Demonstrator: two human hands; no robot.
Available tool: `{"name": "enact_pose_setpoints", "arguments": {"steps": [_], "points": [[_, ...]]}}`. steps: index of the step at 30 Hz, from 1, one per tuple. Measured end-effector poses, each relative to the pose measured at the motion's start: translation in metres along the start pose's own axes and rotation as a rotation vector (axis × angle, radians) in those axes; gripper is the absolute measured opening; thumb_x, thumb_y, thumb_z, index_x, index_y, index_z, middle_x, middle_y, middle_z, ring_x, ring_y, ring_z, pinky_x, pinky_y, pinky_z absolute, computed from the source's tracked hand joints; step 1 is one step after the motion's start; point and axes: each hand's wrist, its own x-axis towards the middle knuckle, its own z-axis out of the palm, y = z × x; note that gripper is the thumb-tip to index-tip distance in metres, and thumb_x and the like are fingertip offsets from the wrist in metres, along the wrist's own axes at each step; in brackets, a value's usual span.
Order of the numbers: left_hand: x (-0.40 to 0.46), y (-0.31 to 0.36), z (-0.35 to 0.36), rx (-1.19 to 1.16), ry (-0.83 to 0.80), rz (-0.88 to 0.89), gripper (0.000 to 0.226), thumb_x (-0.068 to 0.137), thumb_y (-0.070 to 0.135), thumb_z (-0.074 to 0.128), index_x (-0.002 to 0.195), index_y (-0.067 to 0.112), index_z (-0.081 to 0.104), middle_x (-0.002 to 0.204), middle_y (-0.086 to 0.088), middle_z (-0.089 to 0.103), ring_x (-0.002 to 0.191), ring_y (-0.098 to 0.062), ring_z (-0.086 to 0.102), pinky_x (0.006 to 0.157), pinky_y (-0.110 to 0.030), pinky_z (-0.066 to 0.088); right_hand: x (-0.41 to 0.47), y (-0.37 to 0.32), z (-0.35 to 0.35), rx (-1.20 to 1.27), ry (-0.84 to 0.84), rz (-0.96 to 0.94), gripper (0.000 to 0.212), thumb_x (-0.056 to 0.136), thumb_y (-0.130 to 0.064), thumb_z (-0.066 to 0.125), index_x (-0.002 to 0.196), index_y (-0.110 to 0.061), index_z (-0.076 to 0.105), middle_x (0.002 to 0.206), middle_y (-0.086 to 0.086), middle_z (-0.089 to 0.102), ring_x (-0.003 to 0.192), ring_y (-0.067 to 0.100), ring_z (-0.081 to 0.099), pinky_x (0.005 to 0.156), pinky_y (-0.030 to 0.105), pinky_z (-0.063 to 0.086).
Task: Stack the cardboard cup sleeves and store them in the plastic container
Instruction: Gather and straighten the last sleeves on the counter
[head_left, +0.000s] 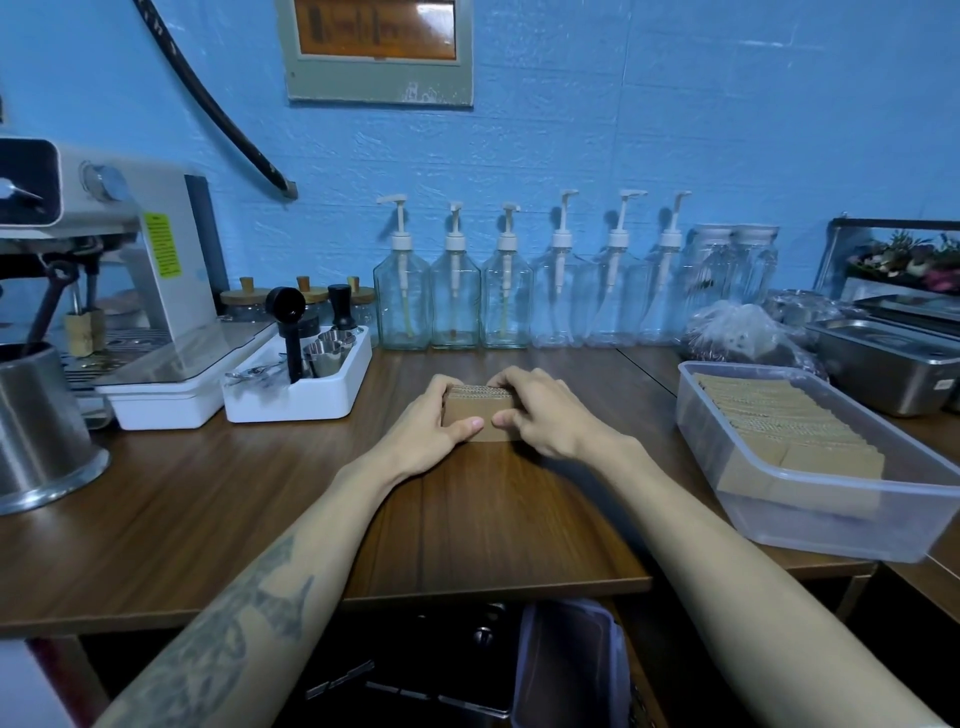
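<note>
A small stack of brown cardboard cup sleeves (479, 410) stands on edge on the wooden table, in the middle. My left hand (435, 431) grips its left side, thumb on the front face. My right hand (540, 415) grips its right side, fingers curled over the top. At the right sits the clear plastic container (810, 525), holding a long row of sleeves (779, 421) packed on edge.
A white tray with coffee tools (296, 374) and an espresso machine (104, 270) stand at the left, with a steel jug (36, 426) in front. Pump bottles (509, 291) line the blue wall. Steel pans (893, 364) sit at the far right. The table edge (493, 587) runs near me.
</note>
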Motion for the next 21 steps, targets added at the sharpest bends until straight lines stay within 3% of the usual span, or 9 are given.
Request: {"name": "enact_pose_setpoints", "arguments": {"steps": [4,9,11,14,21], "points": [[-0.008,0.008,-0.001,-0.051,0.020,0.002,0.056,0.083,0.026,0.078,0.126,0.018,0.044,0.094,0.012,0.055,0.072,0.013,0.053,0.067,-0.005,0.040,-0.015,-0.008,-0.005,-0.005,0.049,0.007,0.034,0.095,-0.023,0.061,0.128,-0.018,0.052,0.107,-0.006,0.050,0.109,0.020,0.046,0.094,0.036,0.034],[-0.022,0.030,0.004,-0.043,-0.047,0.022,0.076,0.077,0.033,0.083,0.136,0.021,0.037,0.109,0.012,0.054,0.086,0.009,0.052,0.067,0.000,0.038,-0.039,-0.013,-0.032,-0.065,0.078,0.023,0.035,0.095,-0.025,0.061,0.128,-0.019,0.051,0.121,0.006,0.059,0.113,0.025,0.050,0.096,0.040,0.039],[-0.024,0.045,0.010,-0.088,-0.067,0.040,0.077,0.076,0.034,0.083,0.136,0.022,0.037,0.119,0.010,0.055,0.095,0.007,0.054,0.072,-0.003,0.039,-0.049,-0.013,-0.052,-0.087,0.124,0.030,0.037,0.094,-0.025,0.062,0.128,-0.017,0.050,0.122,0.009,0.060,0.113,0.027,0.051,0.093,0.040,0.039],[-0.023,0.071,0.028,-0.107,-0.073,0.059,0.078,0.077,0.041,0.081,0.137,0.021,0.035,0.122,0.006,0.054,0.108,-0.008,0.054,0.079,-0.017,0.040,-0.065,-0.008,-0.087,-0.122,0.182,0.055,0.040,0.093,-0.024,0.062,0.130,-0.013,0.050,0.121,0.013,0.061,0.114,0.032,0.052,0.093,0.040,0.038],[-0.010,0.143,0.081,-0.116,-0.117,0.140,0.062,0.086,0.043,0.070,0.135,0.018,0.041,0.121,0.001,0.055,0.109,-0.015,0.055,0.088,-0.026,0.041,-0.121,0.035,-0.147,-0.114,0.225,0.137,0.040,0.096,-0.017,0.057,0.134,-0.013,0.048,0.127,0.014,0.059,0.117,0.031,0.052,0.096,0.045,0.042]]}}
